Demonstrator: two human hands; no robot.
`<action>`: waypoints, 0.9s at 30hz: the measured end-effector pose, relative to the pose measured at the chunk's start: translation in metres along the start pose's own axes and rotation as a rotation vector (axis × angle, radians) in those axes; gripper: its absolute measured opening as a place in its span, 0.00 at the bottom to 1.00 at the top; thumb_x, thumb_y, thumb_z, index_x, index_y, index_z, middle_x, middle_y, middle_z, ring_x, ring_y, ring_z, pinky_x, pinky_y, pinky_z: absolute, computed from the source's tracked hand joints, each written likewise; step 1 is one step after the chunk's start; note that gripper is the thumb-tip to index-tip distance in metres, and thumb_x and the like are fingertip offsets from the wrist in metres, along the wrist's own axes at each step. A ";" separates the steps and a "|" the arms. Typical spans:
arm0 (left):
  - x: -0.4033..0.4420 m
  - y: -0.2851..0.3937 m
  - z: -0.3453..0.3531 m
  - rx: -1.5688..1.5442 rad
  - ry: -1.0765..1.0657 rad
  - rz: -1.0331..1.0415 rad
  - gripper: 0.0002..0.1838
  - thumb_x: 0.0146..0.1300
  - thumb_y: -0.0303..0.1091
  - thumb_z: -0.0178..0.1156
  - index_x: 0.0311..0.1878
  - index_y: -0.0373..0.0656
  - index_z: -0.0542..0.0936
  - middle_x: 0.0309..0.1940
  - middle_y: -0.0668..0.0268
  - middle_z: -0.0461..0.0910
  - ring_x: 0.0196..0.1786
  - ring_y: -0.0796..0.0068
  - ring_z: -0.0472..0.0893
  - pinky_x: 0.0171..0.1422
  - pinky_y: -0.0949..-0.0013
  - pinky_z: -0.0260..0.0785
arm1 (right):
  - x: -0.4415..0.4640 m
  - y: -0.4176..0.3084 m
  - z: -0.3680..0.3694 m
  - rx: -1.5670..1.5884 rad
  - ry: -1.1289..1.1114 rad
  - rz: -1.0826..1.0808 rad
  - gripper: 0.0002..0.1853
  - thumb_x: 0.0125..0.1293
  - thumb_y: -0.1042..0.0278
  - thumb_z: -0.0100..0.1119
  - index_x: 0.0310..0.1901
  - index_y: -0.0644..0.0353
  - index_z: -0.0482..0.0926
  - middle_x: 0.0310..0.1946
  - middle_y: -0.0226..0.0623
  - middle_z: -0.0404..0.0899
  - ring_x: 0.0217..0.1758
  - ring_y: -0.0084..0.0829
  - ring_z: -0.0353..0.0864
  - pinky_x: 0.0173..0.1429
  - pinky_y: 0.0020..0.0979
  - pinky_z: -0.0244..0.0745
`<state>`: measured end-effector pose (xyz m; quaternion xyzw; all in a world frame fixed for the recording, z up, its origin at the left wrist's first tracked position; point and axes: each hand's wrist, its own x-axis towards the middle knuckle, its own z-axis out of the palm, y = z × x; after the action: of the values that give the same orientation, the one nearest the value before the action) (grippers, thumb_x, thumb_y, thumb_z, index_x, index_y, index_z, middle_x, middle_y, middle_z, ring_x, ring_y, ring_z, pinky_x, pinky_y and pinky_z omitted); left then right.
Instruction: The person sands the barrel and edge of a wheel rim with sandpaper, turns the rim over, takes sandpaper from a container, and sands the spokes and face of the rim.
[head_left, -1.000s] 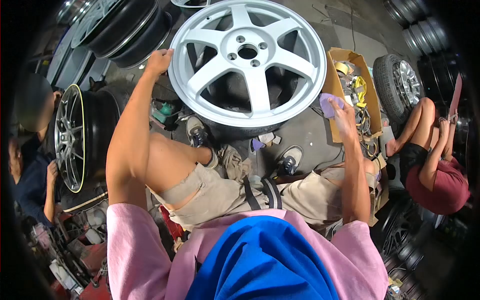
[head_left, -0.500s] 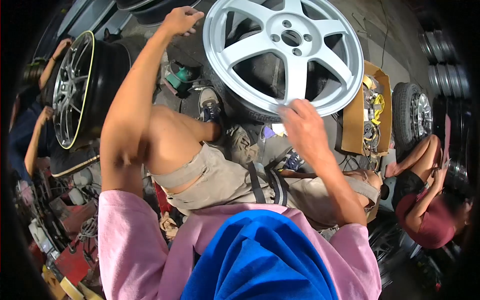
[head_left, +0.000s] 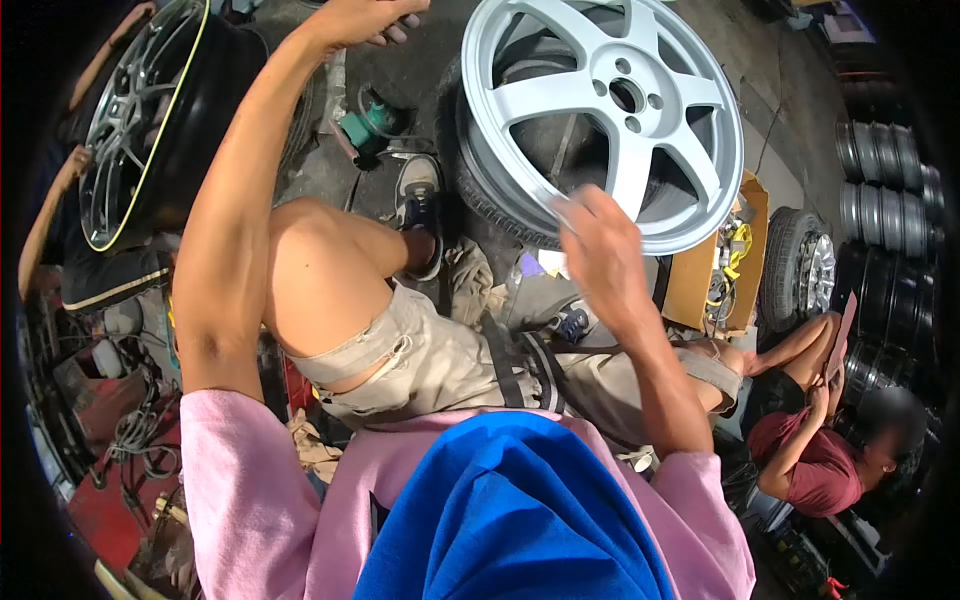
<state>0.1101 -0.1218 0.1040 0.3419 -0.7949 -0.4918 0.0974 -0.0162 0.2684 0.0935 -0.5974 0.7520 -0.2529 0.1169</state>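
A pale grey-white six-spoke wheel (head_left: 628, 180) lies face up over a black tyre (head_left: 478, 195), tilted a little. My right hand (head_left: 605, 260), smeared by motion, is at the wheel's near lip with its fingers bent together; whatever is between them is too blurred to make out. Off to the left of the wheel, my left hand (head_left: 365, 22) hangs in the air near the top edge, touching nothing visible, its fingers loosely bent and partly apart. Small purple and white scraps (head_left: 530, 264) lie on the floor below the tyre.
A green power tool (head_left: 368, 125) lies on the floor at left. Beyond it, a person's hands touch a dark wheel with a yellow-edged rim (head_left: 160, 130). At right are a cardboard box (head_left: 690, 285), an upright tyre (head_left: 785, 265), stacked rims (head_left: 880, 210) and a seated person (head_left: 810, 450).
My left hand has let go of the wheel's left rim and moved away. My right hand has swung left to the near lip; its purple pad no longer shows. The view has shifted, moving the wheel right.
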 end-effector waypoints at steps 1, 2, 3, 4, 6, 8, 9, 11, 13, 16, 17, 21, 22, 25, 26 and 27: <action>0.000 0.002 0.003 0.002 0.003 0.007 0.18 0.76 0.45 0.63 0.46 0.37 0.86 0.38 0.65 0.88 0.35 0.76 0.86 0.39 0.71 0.78 | 0.018 -0.006 0.014 0.027 0.078 -0.041 0.14 0.61 0.81 0.62 0.49 0.62 0.85 0.39 0.47 0.78 0.42 0.53 0.82 0.49 0.49 0.78; 0.000 0.003 0.008 0.009 -0.018 0.027 0.18 0.76 0.45 0.63 0.47 0.37 0.86 0.37 0.64 0.88 0.35 0.76 0.86 0.39 0.71 0.78 | 0.041 -0.014 0.027 -0.007 0.097 -0.041 0.13 0.60 0.81 0.62 0.47 0.64 0.85 0.37 0.48 0.77 0.43 0.53 0.82 0.49 0.50 0.78; -0.001 0.005 0.011 0.017 -0.040 0.048 0.18 0.76 0.45 0.63 0.47 0.37 0.87 0.37 0.64 0.88 0.35 0.76 0.86 0.39 0.71 0.78 | 0.055 -0.019 0.034 -0.040 0.117 -0.041 0.11 0.59 0.80 0.62 0.45 0.65 0.85 0.35 0.49 0.77 0.43 0.53 0.81 0.49 0.50 0.78; -0.002 0.008 0.014 0.036 -0.068 0.068 0.18 0.77 0.44 0.62 0.46 0.36 0.87 0.37 0.64 0.88 0.35 0.78 0.86 0.38 0.72 0.77 | 0.055 -0.019 0.033 -0.039 0.125 -0.040 0.11 0.59 0.80 0.62 0.45 0.65 0.85 0.35 0.49 0.77 0.43 0.53 0.81 0.49 0.50 0.78; -0.004 0.013 0.013 0.077 -0.090 0.090 0.18 0.76 0.46 0.63 0.47 0.37 0.87 0.38 0.62 0.89 0.37 0.73 0.87 0.41 0.68 0.79 | 0.051 -0.010 0.026 -0.061 0.018 -0.034 0.11 0.60 0.78 0.63 0.45 0.64 0.85 0.35 0.48 0.77 0.45 0.53 0.81 0.50 0.50 0.78; -0.014 0.007 0.008 0.151 -0.106 0.174 0.22 0.78 0.53 0.60 0.57 0.43 0.86 0.44 0.70 0.86 0.41 0.82 0.83 0.46 0.74 0.75 | 0.016 0.004 -0.007 -0.037 -0.045 -0.011 0.11 0.60 0.78 0.64 0.45 0.63 0.85 0.36 0.47 0.77 0.46 0.53 0.81 0.52 0.50 0.78; -0.021 0.008 0.004 0.149 -0.108 0.181 0.22 0.78 0.53 0.60 0.57 0.43 0.86 0.44 0.70 0.86 0.41 0.82 0.83 0.46 0.74 0.75 | -0.004 0.010 -0.021 -0.006 -0.115 0.012 0.11 0.61 0.77 0.65 0.45 0.63 0.85 0.37 0.46 0.77 0.47 0.53 0.82 0.53 0.51 0.78; -0.033 0.021 -0.004 0.139 -0.080 0.192 0.21 0.78 0.52 0.60 0.57 0.44 0.86 0.44 0.71 0.86 0.42 0.82 0.83 0.50 0.75 0.74 | -0.028 0.022 -0.036 -0.035 -0.089 0.033 0.11 0.60 0.77 0.66 0.46 0.62 0.85 0.38 0.46 0.77 0.48 0.52 0.82 0.54 0.51 0.78; -0.042 0.036 -0.007 0.114 -0.084 0.185 0.21 0.78 0.51 0.60 0.57 0.43 0.86 0.44 0.70 0.86 0.44 0.82 0.82 0.51 0.76 0.73 | -0.027 0.028 -0.032 -0.056 -0.052 0.051 0.12 0.59 0.76 0.67 0.46 0.61 0.85 0.39 0.45 0.77 0.48 0.52 0.82 0.54 0.51 0.77; -0.047 0.052 0.002 0.081 -0.098 0.187 0.22 0.79 0.50 0.60 0.58 0.40 0.85 0.44 0.69 0.85 0.46 0.81 0.81 0.54 0.75 0.73 | 0.017 0.006 0.011 0.044 0.051 -0.030 0.13 0.60 0.76 0.68 0.48 0.60 0.87 0.39 0.43 0.79 0.45 0.48 0.82 0.48 0.46 0.78; -0.049 0.057 0.006 0.067 -0.110 0.196 0.22 0.79 0.49 0.59 0.58 0.38 0.85 0.44 0.68 0.85 0.46 0.81 0.81 0.55 0.75 0.73 | 0.038 -0.003 0.023 0.076 0.124 -0.062 0.13 0.62 0.76 0.67 0.48 0.60 0.88 0.37 0.43 0.80 0.40 0.45 0.83 0.45 0.42 0.79; -0.060 0.080 0.024 0.133 -0.224 0.197 0.20 0.80 0.45 0.60 0.56 0.34 0.85 0.42 0.66 0.85 0.45 0.79 0.81 0.55 0.72 0.74 | 0.067 -0.001 0.009 0.562 0.097 0.052 0.12 0.65 0.74 0.67 0.49 0.59 0.89 0.33 0.43 0.81 0.35 0.38 0.83 0.42 0.36 0.79; -0.061 0.079 0.026 0.126 -0.218 0.216 0.19 0.79 0.43 0.61 0.54 0.33 0.85 0.40 0.66 0.85 0.45 0.78 0.81 0.56 0.72 0.74 | 0.059 0.006 -0.006 0.543 0.158 0.136 0.10 0.66 0.74 0.66 0.48 0.59 0.89 0.32 0.38 0.83 0.33 0.32 0.82 0.40 0.34 0.78; -0.061 0.077 0.027 0.263 -0.208 0.258 0.19 0.80 0.43 0.61 0.51 0.33 0.86 0.39 0.67 0.85 0.46 0.78 0.81 0.56 0.71 0.74 | 0.020 0.034 -0.040 0.305 0.251 0.313 0.07 0.62 0.77 0.68 0.42 0.62 0.86 0.32 0.39 0.84 0.34 0.33 0.85 0.41 0.34 0.80; -0.063 0.079 0.031 0.290 -0.216 0.226 0.17 0.78 0.41 0.61 0.48 0.32 0.86 0.38 0.66 0.86 0.46 0.78 0.81 0.56 0.69 0.74 | 0.006 0.044 -0.040 0.292 0.173 0.226 0.07 0.60 0.76 0.69 0.41 0.62 0.84 0.36 0.40 0.85 0.38 0.35 0.85 0.45 0.35 0.80; -0.066 0.084 0.036 0.292 -0.223 0.220 0.17 0.78 0.41 0.61 0.48 0.32 0.86 0.38 0.66 0.86 0.46 0.78 0.81 0.56 0.69 0.74 | -0.005 0.050 -0.037 0.276 0.100 0.138 0.08 0.59 0.76 0.70 0.40 0.62 0.83 0.40 0.40 0.85 0.41 0.38 0.85 0.48 0.36 0.80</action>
<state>0.1037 -0.0303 0.1692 0.2071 -0.8960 -0.3927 0.0113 -0.0748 0.2897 0.0985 -0.5091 0.7542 -0.3748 0.1774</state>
